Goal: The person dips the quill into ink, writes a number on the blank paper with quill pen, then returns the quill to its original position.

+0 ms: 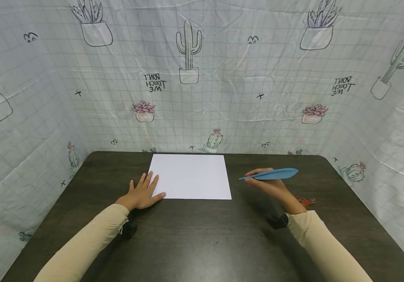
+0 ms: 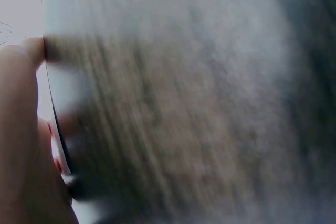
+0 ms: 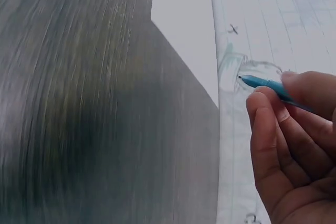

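Observation:
A blank white sheet of paper lies flat on the dark table. My left hand rests with spread fingers over its lower left corner and left edge. To the right of the sheet, my right hand pinches a blue feather-shaped pen between thumb and fingers, held above the table and apart from the paper. In the right wrist view, the pen's pointed tip sticks out past the fingertips. The left wrist view catches only part of the left hand beside a blurred table surface.
A small orange-red object lies on the table by the right wrist, partly hidden by the arm. The dark wood table meets a white cactus-print cloth at its back and sides.

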`<state>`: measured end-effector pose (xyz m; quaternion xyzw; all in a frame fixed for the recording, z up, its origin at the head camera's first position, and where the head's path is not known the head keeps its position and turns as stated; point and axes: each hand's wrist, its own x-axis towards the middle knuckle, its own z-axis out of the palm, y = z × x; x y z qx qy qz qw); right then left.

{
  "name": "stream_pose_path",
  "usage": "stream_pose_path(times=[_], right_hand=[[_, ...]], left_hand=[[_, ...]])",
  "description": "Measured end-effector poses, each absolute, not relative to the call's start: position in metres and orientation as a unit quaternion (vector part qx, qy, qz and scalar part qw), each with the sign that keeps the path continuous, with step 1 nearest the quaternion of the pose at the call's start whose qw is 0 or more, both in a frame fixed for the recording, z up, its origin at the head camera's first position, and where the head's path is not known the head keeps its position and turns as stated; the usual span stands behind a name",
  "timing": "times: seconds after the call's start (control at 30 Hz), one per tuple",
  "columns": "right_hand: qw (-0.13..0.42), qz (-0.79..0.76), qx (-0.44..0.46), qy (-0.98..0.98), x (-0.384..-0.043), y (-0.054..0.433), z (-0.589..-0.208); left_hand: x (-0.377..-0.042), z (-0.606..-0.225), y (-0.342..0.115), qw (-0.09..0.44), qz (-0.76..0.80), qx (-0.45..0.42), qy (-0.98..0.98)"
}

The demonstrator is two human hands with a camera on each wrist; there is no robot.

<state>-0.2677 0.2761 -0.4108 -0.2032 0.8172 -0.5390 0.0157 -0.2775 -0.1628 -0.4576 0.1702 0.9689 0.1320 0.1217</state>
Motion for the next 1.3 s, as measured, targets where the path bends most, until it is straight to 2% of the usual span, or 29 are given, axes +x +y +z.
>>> stream_pose_path(times=[0.13,0.27,0.67,1.1,1.3], right_hand=[[-0.007,-0.54,-0.221,0.812,-0.273,0.263,-0.415],[-0.01,-0.52,-0.198,0.831,-0.279,0.248,-0.417],[0.061,-0.556,-0.1,0.823,-0.297,0.207,-0.408],[0.03,-0.603,-0.075,0.794,-0.309,0.175,-0.418],[-0.03,-0.599,-0.096,0.794,-0.313,0.159,-0.425]], left_hand=[[-0.279,-0.457,-0.162,0.123,0.128,0.171,0.969],[-0.278,-0.458,-0.163,0.126,0.129,0.169,0.969],[-0.277,-0.458,-0.166,0.126,0.133,0.165,0.969],[-0.278,-0.457,-0.163,0.124,0.129,0.17,0.969],[-0.277,-0.457,-0.163,0.124,0.13,0.168,0.969]])
